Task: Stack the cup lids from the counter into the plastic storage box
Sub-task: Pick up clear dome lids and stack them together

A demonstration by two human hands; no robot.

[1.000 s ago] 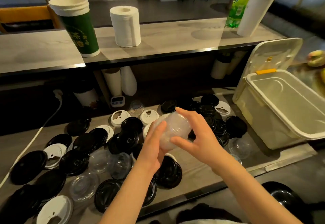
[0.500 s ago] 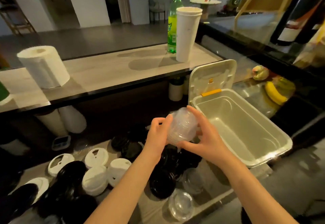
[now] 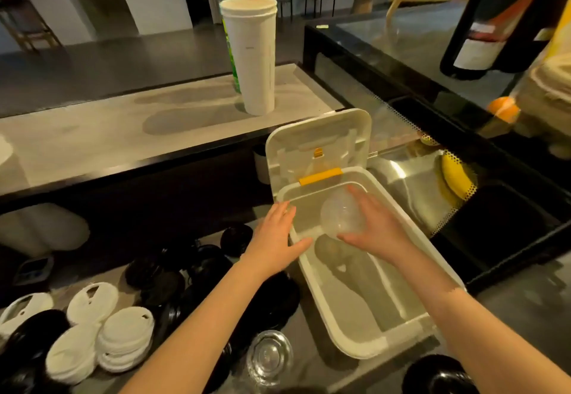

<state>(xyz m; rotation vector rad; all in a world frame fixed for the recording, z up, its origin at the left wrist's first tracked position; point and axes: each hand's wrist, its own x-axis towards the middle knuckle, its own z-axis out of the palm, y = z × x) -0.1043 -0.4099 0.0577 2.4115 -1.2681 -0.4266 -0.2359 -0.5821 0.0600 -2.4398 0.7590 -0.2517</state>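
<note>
L hand [image 3: 275, 239] off clear lid stack [image 3: 341, 217]; R hand [image 3: 377, 230] moved it over box [image 3: 355, 352].

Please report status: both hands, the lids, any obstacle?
Left hand open, at the box rim. Right hand holds clear lids over the box. Nothing blocks.

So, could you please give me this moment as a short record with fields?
right hand: holds the clear dome lids over the far end of the storage box
left hand: open, fingers straight, at the box's left rim
storage box: open, no lids seen lying inside
box lid: propped upright, yellow latch
counter: white lids, black lids and a clear lid left to stack
</note>
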